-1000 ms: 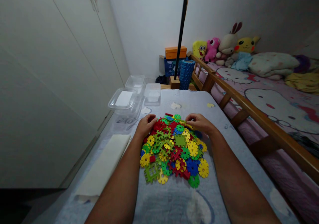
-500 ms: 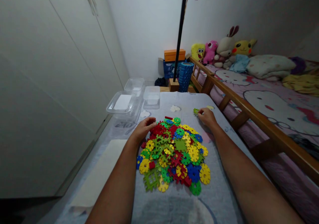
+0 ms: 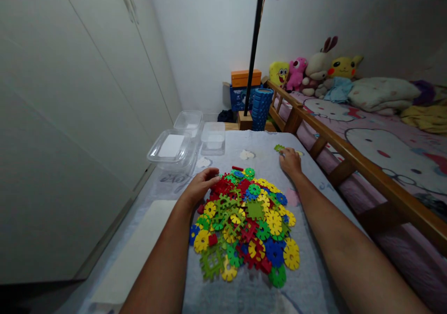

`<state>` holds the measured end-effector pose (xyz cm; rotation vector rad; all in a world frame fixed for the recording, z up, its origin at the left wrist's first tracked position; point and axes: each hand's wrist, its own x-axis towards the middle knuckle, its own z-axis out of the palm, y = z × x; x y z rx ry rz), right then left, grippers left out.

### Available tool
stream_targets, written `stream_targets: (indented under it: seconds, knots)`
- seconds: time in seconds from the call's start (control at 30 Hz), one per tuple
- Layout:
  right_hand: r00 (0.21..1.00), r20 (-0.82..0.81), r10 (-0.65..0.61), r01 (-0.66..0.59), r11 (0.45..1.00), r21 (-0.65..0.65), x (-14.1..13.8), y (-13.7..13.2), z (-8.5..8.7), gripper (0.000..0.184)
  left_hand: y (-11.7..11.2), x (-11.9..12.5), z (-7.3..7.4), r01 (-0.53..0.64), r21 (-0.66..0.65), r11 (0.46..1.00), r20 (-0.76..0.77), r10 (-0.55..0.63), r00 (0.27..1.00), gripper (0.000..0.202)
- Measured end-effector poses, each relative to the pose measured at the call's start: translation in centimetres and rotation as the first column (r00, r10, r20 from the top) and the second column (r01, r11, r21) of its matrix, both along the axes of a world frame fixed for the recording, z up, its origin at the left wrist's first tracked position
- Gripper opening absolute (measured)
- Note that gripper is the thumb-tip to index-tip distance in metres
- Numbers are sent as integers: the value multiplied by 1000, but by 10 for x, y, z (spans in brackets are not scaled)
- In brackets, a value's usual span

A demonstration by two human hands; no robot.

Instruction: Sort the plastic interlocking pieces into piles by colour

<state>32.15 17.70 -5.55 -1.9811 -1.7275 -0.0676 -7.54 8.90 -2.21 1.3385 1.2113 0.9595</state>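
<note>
A heap of plastic building pieces (image 3: 254,209) lies on the cloth-covered table, mixing red, blue, yellow and green notched discs with square interlocking pieces. My left hand (image 3: 201,186) rests at the heap's left edge, fingers stretched and thumb apart, touching or nearly touching the red pieces. Beyond the heap, at the far right of the table, my right hand (image 3: 290,161) pinches a light green notched piece (image 3: 279,148) close to the cloth. The fingertips on that piece are partly hidden by the hand.
Clear plastic containers (image 3: 171,146) stand at the back left, one with a white label. A pale sheet (image 3: 139,253) lies along the left side. A wooden bed rail (image 3: 335,165) borders the right. A black pole (image 3: 254,49) on a wooden block rises behind the table.
My right hand has moved a little farther away and to the right, and the light green piece has shifted with it. My left hand stays by the heap. The view has shifted slightly.
</note>
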Motion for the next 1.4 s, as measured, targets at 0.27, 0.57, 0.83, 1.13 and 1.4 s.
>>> stream_targets:
  seconds: [0.27, 0.57, 0.83, 1.13, 1.4]
  knots:
    - [995, 101, -19, 25, 998, -55, -5, -4, 4, 38, 0, 0, 0, 8, -14, 1000, 20, -7, 1000, 64]
    - [991, -129, 26, -16, 997, 81, -16, -11, 11, 41, -1, 0, 3, 20, 1, 1000, -15, -20, 1000, 62]
    - [776, -477, 414, -536, 830, -152, -70, -35, 40, 24, 0, 0, -3, 14, 5, 1000, -17, -14, 1000, 61]
    - [809, -296, 508, -566, 809, -159, -106, -53, 31, 28, 0, 4, -3, -4, 32, 999, -43, 5, 999, 57]
    - [784, -458, 419, -519, 847, -115, -78, -47, 35, 33, -1, 4, -3, -2, 80, 997, -91, 9, 996, 52]
